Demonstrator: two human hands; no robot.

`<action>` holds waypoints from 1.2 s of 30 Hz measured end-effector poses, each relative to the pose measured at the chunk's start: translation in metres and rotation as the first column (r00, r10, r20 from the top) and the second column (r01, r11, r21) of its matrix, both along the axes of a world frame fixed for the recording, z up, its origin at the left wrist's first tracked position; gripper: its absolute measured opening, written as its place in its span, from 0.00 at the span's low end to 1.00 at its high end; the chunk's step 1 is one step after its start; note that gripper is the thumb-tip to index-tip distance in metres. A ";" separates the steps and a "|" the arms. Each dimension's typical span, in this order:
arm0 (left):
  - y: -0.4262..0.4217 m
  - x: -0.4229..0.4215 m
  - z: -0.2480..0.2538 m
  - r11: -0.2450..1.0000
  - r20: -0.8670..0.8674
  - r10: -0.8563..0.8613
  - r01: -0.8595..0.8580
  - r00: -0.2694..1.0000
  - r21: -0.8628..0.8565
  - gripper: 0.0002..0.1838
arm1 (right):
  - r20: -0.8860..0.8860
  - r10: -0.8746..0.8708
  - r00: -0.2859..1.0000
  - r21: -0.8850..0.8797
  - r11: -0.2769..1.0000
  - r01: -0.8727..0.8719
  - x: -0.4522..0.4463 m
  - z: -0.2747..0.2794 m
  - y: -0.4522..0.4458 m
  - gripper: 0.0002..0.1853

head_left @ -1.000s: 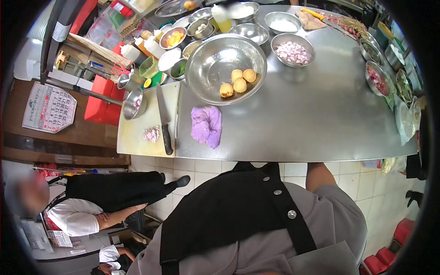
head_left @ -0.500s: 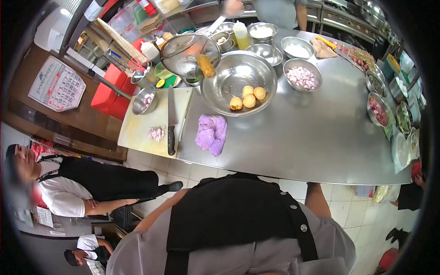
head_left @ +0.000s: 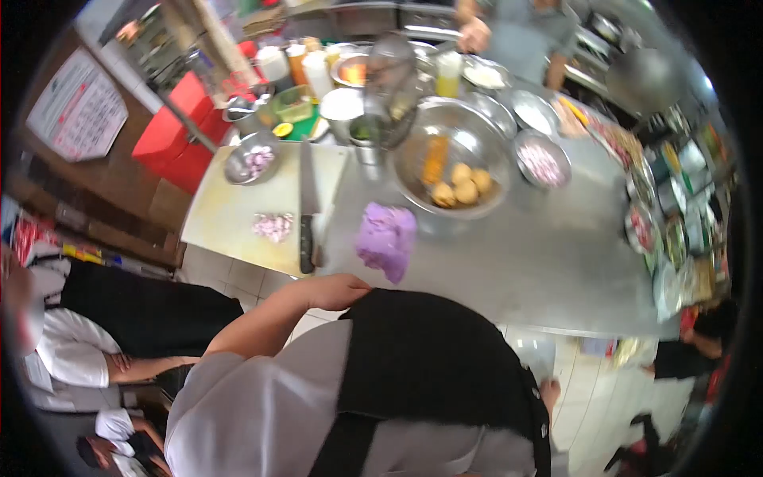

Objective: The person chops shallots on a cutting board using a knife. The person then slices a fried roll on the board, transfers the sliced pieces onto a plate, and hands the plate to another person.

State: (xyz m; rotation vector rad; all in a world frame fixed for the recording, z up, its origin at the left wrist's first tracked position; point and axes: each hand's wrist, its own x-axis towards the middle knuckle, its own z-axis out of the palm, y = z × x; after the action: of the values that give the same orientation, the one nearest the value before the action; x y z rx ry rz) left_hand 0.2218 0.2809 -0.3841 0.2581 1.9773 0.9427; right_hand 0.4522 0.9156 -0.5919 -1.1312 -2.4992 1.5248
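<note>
My left hand [head_left: 343, 292] is at the upper left edge of my black apron [head_left: 433, 358], near the table's front edge; its fingers are mostly hidden. Low by my right side, only part of my right hand [head_left: 549, 390] shows, its fingers unclear. A crumpled purple cloth [head_left: 386, 238] lies on the steel table just beyond my left hand. To its left, a knife [head_left: 308, 199] rests on a white cutting board [head_left: 214, 215] beside chopped shallots [head_left: 273, 226]. A large steel bowl [head_left: 486, 143] holds several round golden fried balls [head_left: 463, 188] and a long fried piece [head_left: 435, 159].
Across the table, another person's hand [head_left: 474, 36] holds a blurred strainer [head_left: 389, 87] over the bowl's left side. A bowl of shallots [head_left: 543, 161] stands right of the large bowl. Squeeze bottles [head_left: 316, 75] stand at the back. A person in a black apron [head_left: 143, 310] stands at left.
The long fried piece has dropped from the strainer into the large bowl. The strainer has swung upright, blurred. My left hand has come up to the apron's edge, and my view has shifted.
</note>
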 end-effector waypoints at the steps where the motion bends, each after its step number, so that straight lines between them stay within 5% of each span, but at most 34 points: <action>1: -0.006 -0.007 0.011 1.000 -0.044 -0.029 0.029 0.999 0.007 0.23 | -0.005 0.029 1.000 0.020 0.999 -0.029 0.023 0.002 0.019 0.11; 4: -0.017 -0.025 0.077 0.997 -0.076 -0.005 0.011 0.997 0.082 0.20 | -0.036 0.027 0.999 0.000 1.000 -0.027 0.073 0.008 0.071 0.12; 6: -0.033 -0.038 0.105 0.972 0.015 0.099 -0.100 0.995 0.212 0.18 | -0.160 -0.197 0.967 -0.186 0.968 0.167 0.075 0.032 0.059 0.11; 8: -0.070 -0.068 0.078 0.879 -0.235 0.226 -0.094 0.945 0.467 0.15 | -0.141 -0.203 0.969 -0.216 0.961 0.170 0.085 0.064 0.050 0.23; 9: -0.088 -0.085 0.077 0.832 -0.307 0.381 -0.178 0.872 0.526 0.15 | -0.128 -0.206 0.970 -0.231 0.958 0.173 0.089 0.076 0.042 0.31; 12: -0.144 -0.138 0.114 0.573 -0.343 0.812 -0.533 0.473 0.622 0.13 | -0.133 -0.350 0.927 -0.269 0.913 0.306 0.015 0.128 -0.035 0.25; 13: -0.168 -0.158 0.120 0.485 -0.330 0.873 -0.575 0.359 0.659 0.14 | -0.154 -0.424 0.892 -0.348 0.868 0.353 -0.021 0.161 -0.087 0.25; 14: -0.196 -0.177 0.125 0.392 -0.311 0.920 -0.605 0.241 0.693 0.15 | -0.174 -0.368 0.913 -0.469 0.847 0.252 -0.044 0.145 -0.086 0.15; 16: -0.252 -0.219 0.127 0.244 -0.295 0.955 -0.645 0.030 0.724 0.15 | -0.185 -0.439 0.880 -0.535 0.796 0.284 -0.089 0.149 -0.140 0.18; 22: -0.409 -0.302 0.128 -0.104 -0.155 0.936 -0.669 -0.316 0.736 0.14 | -0.202 -0.491 0.848 -0.614 0.738 0.280 -0.185 0.107 -0.195 0.16; 23: -0.440 -0.316 0.123 -0.022 -0.278 0.904 -0.686 -0.323 0.727 0.13 | -0.206 -0.493 0.845 -0.604 0.744 0.286 -0.196 0.107 -0.203 0.16; 25: -0.450 -0.326 0.136 -0.191 -0.123 0.888 -0.598 -0.444 0.778 0.17 | -0.198 -0.425 0.883 -0.584 0.775 0.242 -0.210 0.125 -0.224 0.16; 28: -0.478 -0.350 0.143 -0.134 -0.255 0.848 -0.654 -0.464 0.745 0.19 | -0.187 -0.302 0.935 -0.586 0.798 0.140 -0.208 0.140 -0.244 0.19; 30: -0.502 -0.362 0.141 0.048 -0.475 0.821 -0.792 -0.316 0.609 0.24 | -0.164 -0.296 0.941 -0.560 0.813 0.158 -0.203 0.132 -0.245 0.18; 36: -0.532 -0.427 0.129 0.053 -0.933 0.243 -0.957 -0.266 0.286 0.35 | -0.200 -0.209 0.957 -0.480 0.873 0.090 -0.194 0.120 -0.242 0.18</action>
State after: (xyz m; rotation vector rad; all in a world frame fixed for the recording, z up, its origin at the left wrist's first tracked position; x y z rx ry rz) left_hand -0.2054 -0.2511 -0.2552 -1.6182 3.5405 0.5722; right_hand 0.2581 0.6741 -0.4723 -1.0595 -1.8844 2.1357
